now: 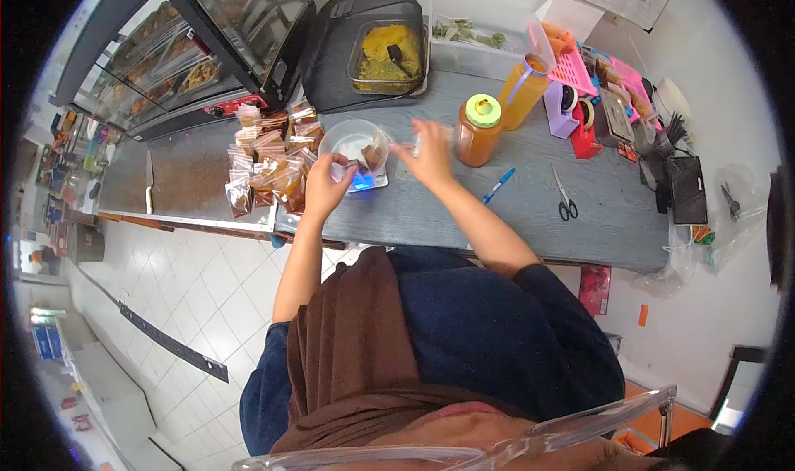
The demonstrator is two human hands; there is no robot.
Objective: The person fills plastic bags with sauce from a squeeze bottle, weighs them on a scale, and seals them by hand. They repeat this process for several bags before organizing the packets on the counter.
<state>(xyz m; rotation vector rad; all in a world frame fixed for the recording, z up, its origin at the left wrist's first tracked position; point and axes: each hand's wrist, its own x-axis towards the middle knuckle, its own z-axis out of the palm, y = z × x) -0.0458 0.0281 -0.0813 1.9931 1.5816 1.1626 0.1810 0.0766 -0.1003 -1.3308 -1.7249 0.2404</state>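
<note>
My left hand (327, 185) pinches the edge of a small clear plastic bag (375, 151) with brown sauce in it. The bag rests in a round translucent bowl (352, 132). Beneath the bowl is a digital scale (379, 181) with a lit blue display. My right hand (431, 152), slightly blurred, is at the bowl's right side; its thumb and fingers are apart, close to the bag. Left of the bowl lies a pile of filled sauce bags (269, 161). A sauce bottle (480, 132) with a yellow-green lid stands right of my right hand.
A taller bottle (524, 94), a blue pen (498, 185) and scissors (565, 194) are on the right. Behind are a glass container of yellow food (364, 74) and a display warmer (215, 57). A knife (149, 181) lies far left, and tape dispensers (586, 140) stand at right.
</note>
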